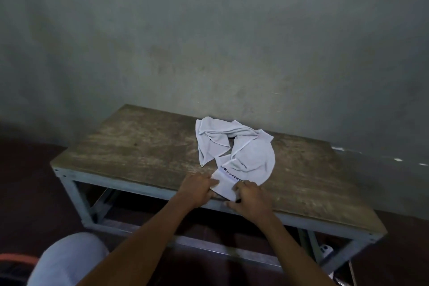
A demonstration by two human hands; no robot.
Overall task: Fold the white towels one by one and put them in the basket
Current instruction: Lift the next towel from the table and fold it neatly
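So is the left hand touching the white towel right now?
Touching. The head view shows the left hand holding the near corner of the white towel.

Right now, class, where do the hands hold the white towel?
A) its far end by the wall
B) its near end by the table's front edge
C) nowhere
B: the left hand and right hand both grip the white towel by its near end at the table edge.

- Left hand, lower centre, fingers curled onto a corner of the towel.
- Right hand just right of it, seemingly pinching the same end.
- Both forearms bare, outstretched.
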